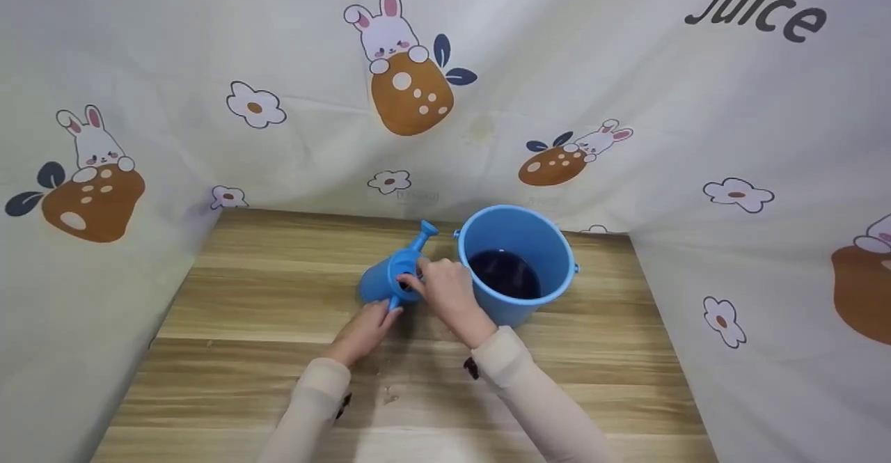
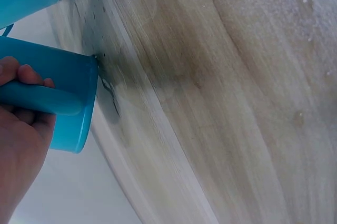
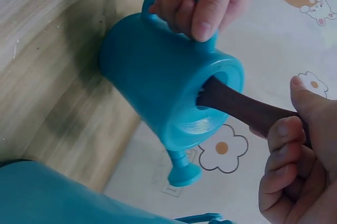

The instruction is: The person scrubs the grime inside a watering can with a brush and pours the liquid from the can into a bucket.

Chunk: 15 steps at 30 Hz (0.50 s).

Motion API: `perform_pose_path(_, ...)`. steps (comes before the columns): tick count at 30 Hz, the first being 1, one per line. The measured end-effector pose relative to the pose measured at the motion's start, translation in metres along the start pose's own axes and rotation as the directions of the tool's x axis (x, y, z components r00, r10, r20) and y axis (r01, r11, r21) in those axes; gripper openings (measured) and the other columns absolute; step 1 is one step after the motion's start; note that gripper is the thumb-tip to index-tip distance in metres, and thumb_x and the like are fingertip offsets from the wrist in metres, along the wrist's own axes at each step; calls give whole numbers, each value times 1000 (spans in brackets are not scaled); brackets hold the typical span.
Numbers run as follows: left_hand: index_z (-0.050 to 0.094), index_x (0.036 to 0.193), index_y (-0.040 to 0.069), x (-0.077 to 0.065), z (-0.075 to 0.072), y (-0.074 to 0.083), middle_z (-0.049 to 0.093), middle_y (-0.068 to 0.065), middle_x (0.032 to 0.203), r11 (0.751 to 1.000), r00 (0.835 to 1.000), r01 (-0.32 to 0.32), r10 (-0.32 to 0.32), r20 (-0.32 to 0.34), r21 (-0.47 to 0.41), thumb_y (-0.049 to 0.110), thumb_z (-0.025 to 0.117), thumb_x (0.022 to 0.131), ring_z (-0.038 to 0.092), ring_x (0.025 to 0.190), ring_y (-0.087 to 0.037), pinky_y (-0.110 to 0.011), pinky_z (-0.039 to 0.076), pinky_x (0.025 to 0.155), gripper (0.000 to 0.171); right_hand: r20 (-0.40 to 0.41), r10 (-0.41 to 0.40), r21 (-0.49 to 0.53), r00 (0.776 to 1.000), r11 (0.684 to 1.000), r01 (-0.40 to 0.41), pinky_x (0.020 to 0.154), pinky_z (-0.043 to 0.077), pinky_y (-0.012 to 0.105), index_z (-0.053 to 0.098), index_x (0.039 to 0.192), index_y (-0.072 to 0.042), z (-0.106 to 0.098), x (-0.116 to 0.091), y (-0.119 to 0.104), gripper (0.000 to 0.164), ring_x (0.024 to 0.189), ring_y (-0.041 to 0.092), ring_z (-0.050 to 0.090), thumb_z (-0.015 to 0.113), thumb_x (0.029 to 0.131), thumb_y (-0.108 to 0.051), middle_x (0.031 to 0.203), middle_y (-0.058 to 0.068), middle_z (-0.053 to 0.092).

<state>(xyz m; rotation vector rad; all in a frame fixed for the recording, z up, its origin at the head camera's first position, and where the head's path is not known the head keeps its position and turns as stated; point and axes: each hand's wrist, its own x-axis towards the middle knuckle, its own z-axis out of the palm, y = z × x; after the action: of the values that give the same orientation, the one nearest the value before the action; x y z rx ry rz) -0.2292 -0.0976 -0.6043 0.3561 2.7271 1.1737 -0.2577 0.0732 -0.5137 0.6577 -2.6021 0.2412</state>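
A pale cloth (image 1: 557,52) printed with rabbits, flowers and brown fruit hangs along the far, left and right edges of the table (image 1: 264,296), whose wood-grain top fills the space between. The largest thing standing there is a blue bucket (image 1: 505,313), close to the far edge and on the side of the far right corner, with a pool of dark liquid (image 1: 505,275) low inside it. Just left of it, also nearer the far edge than the near one, is a smaller blue watering can (image 1: 378,283), its body leaning toward the bucket and its spout (image 1: 420,240) pointing at the far edge; whether its base sits flat I cannot tell. Two sleeved arms come in over the near edge. The left hand (image 1: 363,331) has its fingers wrapped round the can's handle (image 2: 50,99). The right hand (image 1: 449,292), above the can's mouth, curls its fingers round a dark brown stick (image 3: 247,111), with the thumb raised off it. The stick's other end goes in through the can's opening and is hidden there. Smallest are some clear drops (image 1: 390,397) on the wood toward the near edge.
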Motion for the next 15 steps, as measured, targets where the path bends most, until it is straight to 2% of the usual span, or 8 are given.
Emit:
perform_pose_path(6, 51, 92, 13, -1, 0, -1, 44, 0, 81, 1000, 1000, 4, -4, 8, -16, 25, 45, 107, 46, 78, -17, -37, 42, 75, 20, -21, -1, 12, 1000, 1000, 1, 45, 46, 31, 62, 72, -12, 6, -2, 0, 49, 46, 19, 57, 64, 88, -57, 53, 4, 55)
perform_pose_path(10, 52, 90, 11, -1, 0, -2, 44, 0, 80, 1000, 1000, -25, 25, -8, -5, 24, 46, 107, 46, 77, -17, -37, 41, 75, 22, 13, 3, 12, 1000, 1000, -3, 48, 49, 33, 66, 77, -11, 10, -3, -1, 49, 50, 21, 61, 63, 88, -58, 58, 5, 62)
perform_pose_path(15, 52, 90, 11, 0, 1, -2, 46, -1, 82, 999, 999, -47, 47, -9, -7, 24, 44, 107, 47, 78, -17, -39, 43, 76, 23, 93, 8, 54, 996, 998, -13, 50, 50, 32, 66, 80, -10, 15, -4, 0, 49, 53, 20, 62, 63, 88, -59, 63, 5, 64)
